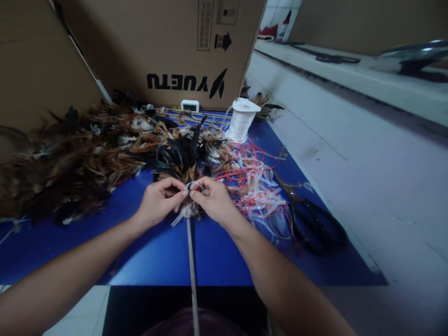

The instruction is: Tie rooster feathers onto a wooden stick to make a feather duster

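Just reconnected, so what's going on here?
A person's left-hand grip and right-hand grip pinch a translucent strip at the base of a feather bunch on a stick. Whether it is knotted can't be seen. Scissors lie to the right; a white spool stands behind tangled strands.

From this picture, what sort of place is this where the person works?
Probably a small handcraft workspace, perhaps in a home. What shows it: a feather bundle on a stick, a large heap of brown and black feathers, and a white ribbon spool.
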The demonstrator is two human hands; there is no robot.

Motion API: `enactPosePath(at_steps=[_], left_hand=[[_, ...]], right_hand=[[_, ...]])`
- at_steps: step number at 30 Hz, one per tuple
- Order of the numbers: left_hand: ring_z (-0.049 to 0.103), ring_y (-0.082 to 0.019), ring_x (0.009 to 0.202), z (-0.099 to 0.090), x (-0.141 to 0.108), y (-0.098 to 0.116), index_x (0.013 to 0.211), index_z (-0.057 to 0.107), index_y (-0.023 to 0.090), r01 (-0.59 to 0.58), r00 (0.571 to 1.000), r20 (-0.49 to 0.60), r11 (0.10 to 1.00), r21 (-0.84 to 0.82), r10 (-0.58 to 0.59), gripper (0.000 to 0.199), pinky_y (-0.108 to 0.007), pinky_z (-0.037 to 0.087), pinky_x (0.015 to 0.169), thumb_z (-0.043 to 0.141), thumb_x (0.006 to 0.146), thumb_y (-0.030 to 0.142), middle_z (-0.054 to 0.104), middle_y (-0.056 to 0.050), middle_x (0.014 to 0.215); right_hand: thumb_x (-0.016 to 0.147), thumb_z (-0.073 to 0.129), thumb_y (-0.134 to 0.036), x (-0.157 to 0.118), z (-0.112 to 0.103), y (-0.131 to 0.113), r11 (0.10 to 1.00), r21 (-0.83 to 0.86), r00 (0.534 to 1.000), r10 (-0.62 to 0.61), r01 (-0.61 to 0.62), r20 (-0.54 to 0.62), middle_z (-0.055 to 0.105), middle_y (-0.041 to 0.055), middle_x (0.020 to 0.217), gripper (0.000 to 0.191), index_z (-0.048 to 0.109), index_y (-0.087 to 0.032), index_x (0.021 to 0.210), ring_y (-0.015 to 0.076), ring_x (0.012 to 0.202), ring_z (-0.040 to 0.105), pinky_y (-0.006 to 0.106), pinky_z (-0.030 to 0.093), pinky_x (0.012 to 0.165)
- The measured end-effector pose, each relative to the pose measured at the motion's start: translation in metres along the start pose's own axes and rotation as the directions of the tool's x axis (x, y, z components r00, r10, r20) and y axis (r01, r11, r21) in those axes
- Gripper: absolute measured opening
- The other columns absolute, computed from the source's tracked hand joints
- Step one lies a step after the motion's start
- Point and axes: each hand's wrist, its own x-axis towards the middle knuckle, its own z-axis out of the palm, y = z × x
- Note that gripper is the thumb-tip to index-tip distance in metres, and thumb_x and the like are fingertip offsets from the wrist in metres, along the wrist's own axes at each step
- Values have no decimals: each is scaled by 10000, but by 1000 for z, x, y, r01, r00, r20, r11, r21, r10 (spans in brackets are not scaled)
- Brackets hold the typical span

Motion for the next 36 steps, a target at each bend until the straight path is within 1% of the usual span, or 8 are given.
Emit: enactPosePath(at_steps=[4,7,15,21,24,29,33,36], left_hand=[[477,-53,367,1,0,2,787,594,154,35,999,3,999,1,-35,167,-150,341,357,684,728,281,525,54,474],[454,-40,343,2,1,4,778,588,148,68,998,13,997,-25,-67,158,-139,306,334,681,733,269,523,59,461],[453,-34,330,1,3,2,739,549,143,148,989,35,965,-218,-144,207,-137,232,284,705,714,277,578,28,565],[421,-29,355,-1,3,1,764,523,163,146,987,95,973,-178,-131,210,-122,258,307,682,742,298,498,71,505],[448,-26,383,-2,2,0,789,510,173,74,992,105,993,-93,-64,209,-126,308,340,673,751,298,519,70,569],[491,-42,428,-2,-1,-2,834,594,159,-25,995,96,990,141,11,171,-153,380,407,631,781,318,579,38,626],[594,-94,584,0,-3,0,827,652,162,-154,988,43,930,334,148,166,-188,452,537,630,779,319,662,-7,718],[602,-107,635,1,-4,4,800,670,162,-264,962,65,851,455,264,132,-198,448,588,625,783,284,673,-13,715]], right_hand=[[723,573,-227,-1,0,-3,997,48,998,-60,59,17,624,-7,745,126,612,-170,828,94,618,541,211,431,584],[742,564,-236,0,0,-1,996,26,997,-81,82,-10,636,-5,740,97,620,-167,779,97,628,549,217,434,604],[732,590,-284,2,-2,3,1000,-4,998,-10,9,-69,613,-15,659,125,623,-165,754,103,585,530,222,405,561],[727,604,-305,0,-7,-1,999,-33,999,-3,1,-36,606,-11,666,148,627,-160,745,103,598,518,229,404,579],[710,624,-306,0,-8,-4,1000,-18,1000,0,-1,-21,592,-11,657,154,612,-152,708,102,606,513,227,400,579],[700,637,-300,-2,-8,-9,999,35,1000,24,-24,6,577,-10,642,159,606,-145,682,97,588,503,229,403,571],[717,622,-287,-4,-7,-12,997,64,998,39,-42,45,581,-8,633,147,612,-147,675,92,565,501,228,406,560],[711,626,-275,-6,-5,-14,996,80,997,40,-45,66,577,-10,627,136,604,-149,666,87,557,500,224,409,556]])
